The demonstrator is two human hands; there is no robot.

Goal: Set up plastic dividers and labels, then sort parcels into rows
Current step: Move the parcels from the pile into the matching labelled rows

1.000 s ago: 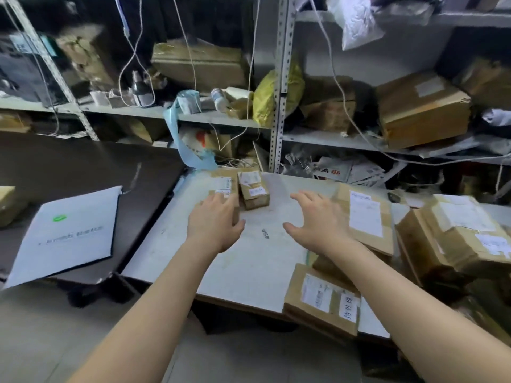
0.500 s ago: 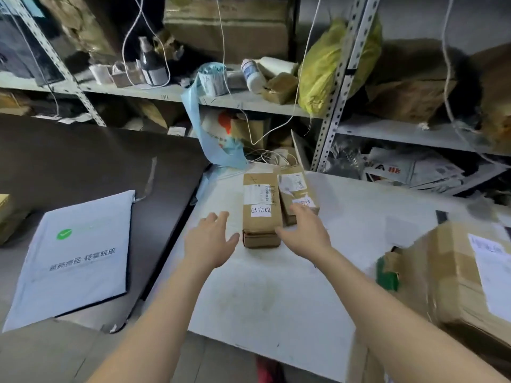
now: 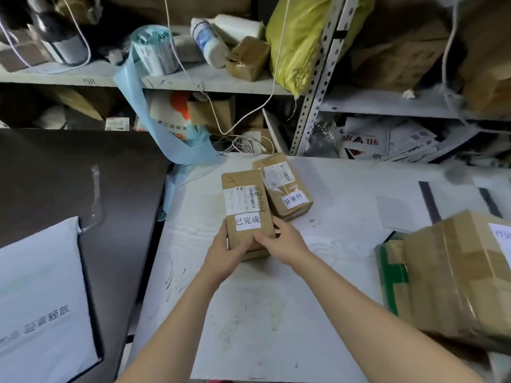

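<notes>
A brown cardboard parcel (image 3: 244,205) with a white label reading 已完成 lies on the white table (image 3: 276,313). My left hand (image 3: 225,251) grips its near left corner and my right hand (image 3: 284,243) grips its near right side. Touching it on the right, slightly farther back, is a second brown parcel (image 3: 284,186) labelled 异常件. Both parcels carry shipping labels with barcodes.
Larger taped cardboard boxes (image 3: 456,277) sit at the table's right edge. A dark table (image 3: 69,175) at the left holds a white mailer bag (image 3: 41,299). Cluttered metal shelves (image 3: 193,84) stand behind, with a blue label roll (image 3: 154,51), a yellow bag (image 3: 301,40) and hanging cords.
The view has moved closer to the two small parcels. Both hands, open and hovering before, have closed on the near end of the 已完成 parcel.
</notes>
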